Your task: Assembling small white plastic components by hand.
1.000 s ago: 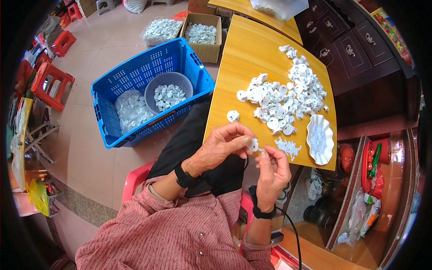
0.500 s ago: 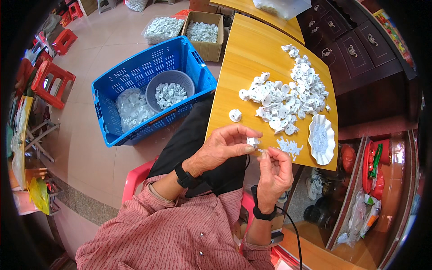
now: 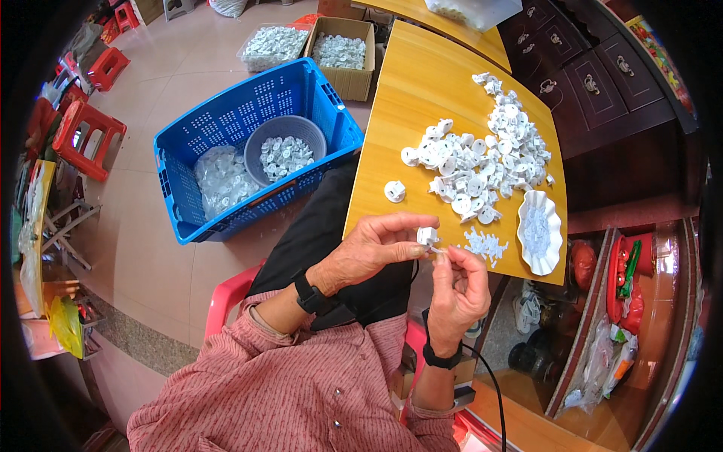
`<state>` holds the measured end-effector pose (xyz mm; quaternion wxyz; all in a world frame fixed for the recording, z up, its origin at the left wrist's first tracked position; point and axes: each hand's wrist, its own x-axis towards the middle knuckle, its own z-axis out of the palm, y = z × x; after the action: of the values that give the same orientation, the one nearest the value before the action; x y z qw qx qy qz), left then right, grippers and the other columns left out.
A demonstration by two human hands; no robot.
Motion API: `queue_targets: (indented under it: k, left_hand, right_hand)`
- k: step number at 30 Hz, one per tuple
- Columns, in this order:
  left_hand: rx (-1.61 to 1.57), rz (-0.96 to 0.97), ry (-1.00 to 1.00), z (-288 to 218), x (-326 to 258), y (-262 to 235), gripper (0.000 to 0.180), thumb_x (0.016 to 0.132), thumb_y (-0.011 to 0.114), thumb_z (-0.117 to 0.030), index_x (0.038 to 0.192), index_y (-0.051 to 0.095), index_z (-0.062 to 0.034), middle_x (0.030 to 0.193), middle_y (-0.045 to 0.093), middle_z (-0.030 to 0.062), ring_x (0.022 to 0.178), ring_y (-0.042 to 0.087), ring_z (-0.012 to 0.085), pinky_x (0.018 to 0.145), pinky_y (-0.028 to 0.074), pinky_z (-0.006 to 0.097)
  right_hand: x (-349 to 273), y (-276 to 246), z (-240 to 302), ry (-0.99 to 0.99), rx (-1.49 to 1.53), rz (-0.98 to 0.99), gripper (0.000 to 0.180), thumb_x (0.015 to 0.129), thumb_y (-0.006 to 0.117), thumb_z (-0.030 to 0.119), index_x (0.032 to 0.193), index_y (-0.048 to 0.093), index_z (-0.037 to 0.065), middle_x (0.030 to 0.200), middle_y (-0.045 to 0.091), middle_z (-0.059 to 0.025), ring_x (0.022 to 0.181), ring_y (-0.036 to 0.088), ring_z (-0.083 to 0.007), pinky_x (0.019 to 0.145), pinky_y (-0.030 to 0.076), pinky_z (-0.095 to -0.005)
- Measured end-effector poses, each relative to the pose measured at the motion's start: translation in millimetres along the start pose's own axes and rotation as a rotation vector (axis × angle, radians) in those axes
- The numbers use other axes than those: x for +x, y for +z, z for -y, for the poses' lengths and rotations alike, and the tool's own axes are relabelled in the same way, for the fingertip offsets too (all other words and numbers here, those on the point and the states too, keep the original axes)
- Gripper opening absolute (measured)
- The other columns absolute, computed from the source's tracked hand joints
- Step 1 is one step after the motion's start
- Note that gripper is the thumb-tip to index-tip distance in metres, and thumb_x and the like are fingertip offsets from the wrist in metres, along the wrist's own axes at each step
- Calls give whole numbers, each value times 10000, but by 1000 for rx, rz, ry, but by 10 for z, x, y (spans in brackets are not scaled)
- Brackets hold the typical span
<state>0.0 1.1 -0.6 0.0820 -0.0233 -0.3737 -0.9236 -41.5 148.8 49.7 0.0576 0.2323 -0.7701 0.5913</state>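
Hand Assembly at the Near Table Edge

At frame centre, the left hand [image 3: 365, 248] pinches a white part [image 3: 427, 236] between thumb and index finger. Just right of it, the right hand [image 3: 461, 286] closes its thumb and index fingertips on a small pale piece [image 3: 439, 250], held against or close beside the part; contact is too small to confirm. Both hands are at the lower edge of the yellow wooden table [image 3: 399, 83].

Table surface, near to far: loose translucent pieces [image 3: 486, 245] lie right of the right fingertips; a white scalloped dish [image 3: 556, 245] of similar pieces stands near the right edge. A single white part [image 3: 394, 191] sits near the left edge. A pile of white parts [image 3: 486, 166] extends toward the upper right. Bare wood runs along the upper left edge.

Left of the table, a blue crate [image 3: 218, 113] contains a grey basin [image 3: 253, 143]. Tiled floor [image 3: 162, 264] opens toward the left. A dark cabinet [image 3: 610, 105] bounds the table's right side. At upper centre stands a cardboard box [image 3: 343, 85]; red stools [image 3: 89, 139] stand at upper left.
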Motion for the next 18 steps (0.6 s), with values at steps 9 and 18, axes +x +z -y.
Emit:
queue_targets:
  k: [9, 18]
  left_hand:
    - [117, -7, -46, -8, -18, 3, 465, 905, 665, -4, 1351, 536, -2, 1268, 612, 96, 1144, 596, 156, 991, 503, 305]
    - [-86, 7, -29, 40, -20, -6, 437, 946, 629, -58, 1365, 513, -13, 1304, 600, 167, 1074, 631, 180, 928, 531, 310]
  right_hand:
    - [-4, 8, -10, -47, -13, -25, 145, 846, 698, -66, 972, 640, -23, 917, 664, -87, 771, 623, -120, 678, 517, -247]
    - [-11, -15, -4, -2, 66, -59, 182, 862, 664, -84, 1031, 615, -40, 934, 629, -79, 801, 607, -121, 732, 510, -246]
